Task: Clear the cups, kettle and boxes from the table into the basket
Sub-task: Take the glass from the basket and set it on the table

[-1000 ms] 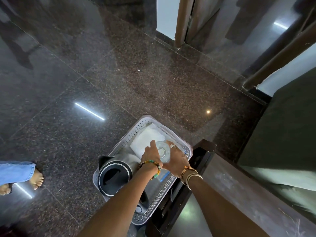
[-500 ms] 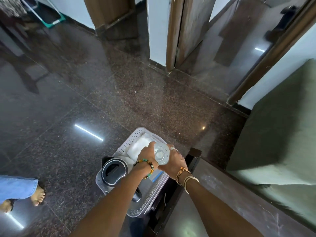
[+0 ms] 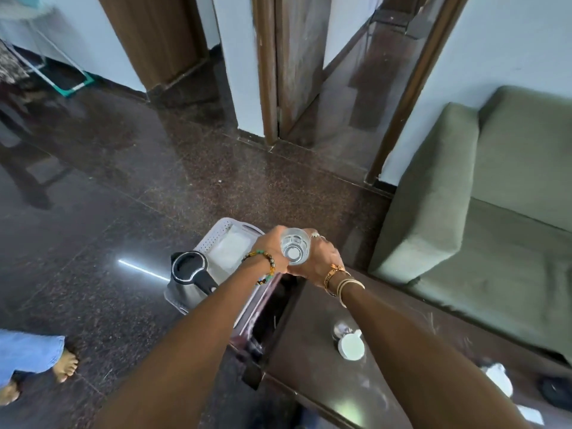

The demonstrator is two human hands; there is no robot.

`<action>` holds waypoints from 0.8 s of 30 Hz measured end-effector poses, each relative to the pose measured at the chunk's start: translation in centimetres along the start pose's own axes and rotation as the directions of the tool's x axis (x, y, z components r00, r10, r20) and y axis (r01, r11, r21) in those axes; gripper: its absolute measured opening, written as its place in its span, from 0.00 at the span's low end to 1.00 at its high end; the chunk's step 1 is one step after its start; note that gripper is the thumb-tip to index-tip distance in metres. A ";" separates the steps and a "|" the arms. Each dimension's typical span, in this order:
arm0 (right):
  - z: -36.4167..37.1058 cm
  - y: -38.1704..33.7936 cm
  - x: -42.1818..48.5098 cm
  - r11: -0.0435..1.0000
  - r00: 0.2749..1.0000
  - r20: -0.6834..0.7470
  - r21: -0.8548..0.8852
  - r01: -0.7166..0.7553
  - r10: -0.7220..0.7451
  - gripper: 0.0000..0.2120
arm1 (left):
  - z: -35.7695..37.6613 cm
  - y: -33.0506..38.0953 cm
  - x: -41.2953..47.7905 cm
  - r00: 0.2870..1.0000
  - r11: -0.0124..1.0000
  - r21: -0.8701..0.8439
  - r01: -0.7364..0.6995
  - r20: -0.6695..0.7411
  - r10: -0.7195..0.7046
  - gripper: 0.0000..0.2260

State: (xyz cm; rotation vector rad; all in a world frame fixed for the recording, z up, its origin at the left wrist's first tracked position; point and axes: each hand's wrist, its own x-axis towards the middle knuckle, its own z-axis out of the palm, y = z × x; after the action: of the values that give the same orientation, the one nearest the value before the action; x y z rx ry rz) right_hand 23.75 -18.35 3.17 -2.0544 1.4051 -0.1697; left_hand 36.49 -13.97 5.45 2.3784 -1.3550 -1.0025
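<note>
So you've got a clear glass cup (image 3: 294,247) pinched between both hands, held up in the air right over the near corner of the basket (image 3: 216,235), about where the basket meets the end of the surface (image 3: 309,351). You're looking pretty much straight down into its mouth. Your left hand (image 3: 269,249) is wrapped around its left side, fingers closed on the glass, and your right hand (image 3: 322,261) is closed on the other side, so it's a two-handed grip.

Underneath, the pale perforated basket sits on the floor (image 3: 123,212) just beside the dark surface. The kettle (image 3: 188,275) is already in it, upright at the near-left end, black lid and handle facing up. There's something flat and white (image 3: 230,250) lying in the far end of the basket, can't tell what exactly.

Still on the surface: a white cup (image 3: 351,346) with a shiny item (image 3: 342,329) touching it, too blurry to name. More whitish stuff (image 3: 498,377) further right, also blurry.

Green sofa (image 3: 495,212) is off to the right, and someone's bare foot (image 3: 65,366) with a blue trouser leg shows at the far left.
</note>
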 end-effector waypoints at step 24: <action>-5.7 15.7 -20.2 0.945 0.917 -0.243 0.167 -0.281 0.315 0.46 | 14.9 11.3 -11.3 0.893 0.917 0.018 -0.398 0.235 0.383 0.34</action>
State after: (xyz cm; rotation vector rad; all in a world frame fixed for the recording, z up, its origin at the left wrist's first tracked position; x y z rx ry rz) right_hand 0.29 -6.72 3.64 -1.7324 1.8048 -0.4091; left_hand 15.24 -8.87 5.12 1.9526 -1.8812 -1.1434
